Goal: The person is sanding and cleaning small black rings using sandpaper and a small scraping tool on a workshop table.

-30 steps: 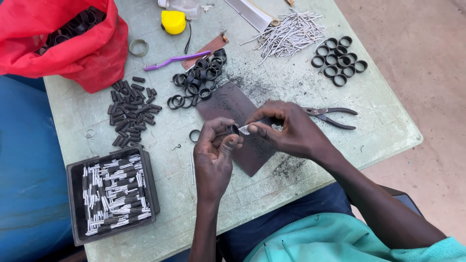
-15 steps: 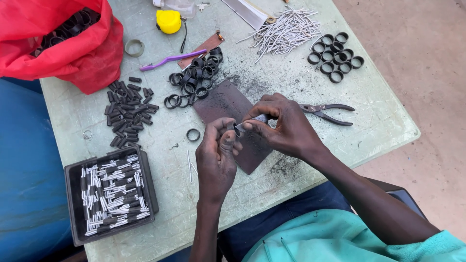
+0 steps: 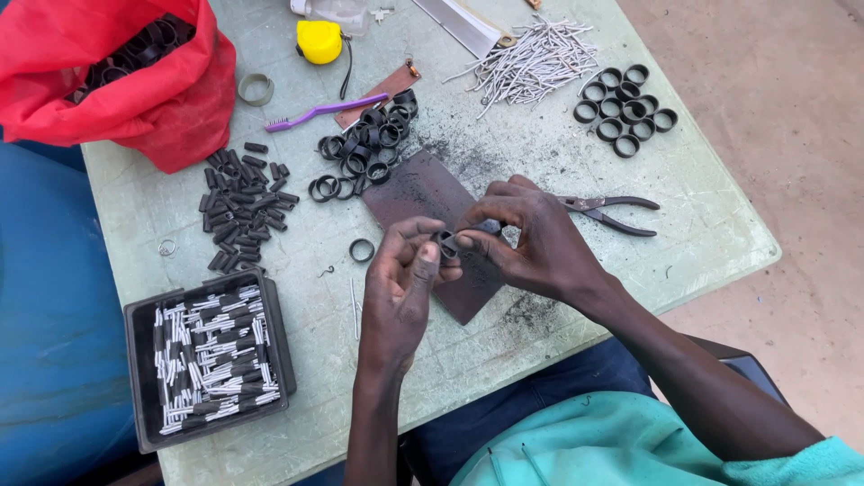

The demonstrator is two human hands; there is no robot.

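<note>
At the centre of the frame the left hand (image 3: pixel 402 288) and the right hand (image 3: pixel 531 238) are meeting fingertip to fingertip, each grip closing tightly on one small black ring (image 3: pixel 446 243) that is sitting just above the dark metal sheet (image 3: pixel 423 193) lying on the pale green counter (image 3: pixel 576 171); whether anything else is pinched with it cannot be told. The pliers (image 3: pixel 612 214) are lying just right of the right hand, jaws pointing toward it, with bare counter running from them to the right edge. A single loose ring (image 3: pixel 362 250) is resting just left of the left hand. A black tray (image 3: pixel 137 378) of black and white tubes is sitting at the lower left, close to the near edge, and a pile of short black tubes (image 3: pixel 241 209) is lying above it. A cluster of black rings (image 3: pixel 364 148) is crowding the sheet's upper corner, and a purple brush (image 3: pixel 324 112) is lying above that. A red bag (image 3: pixel 144 81) is filling the upper left corner, overhanging the counter's left edge, while grey wire pieces (image 3: pixel 535 58) and a tidy group of rings (image 3: pixel 625 110) are occupying the upper right
</note>
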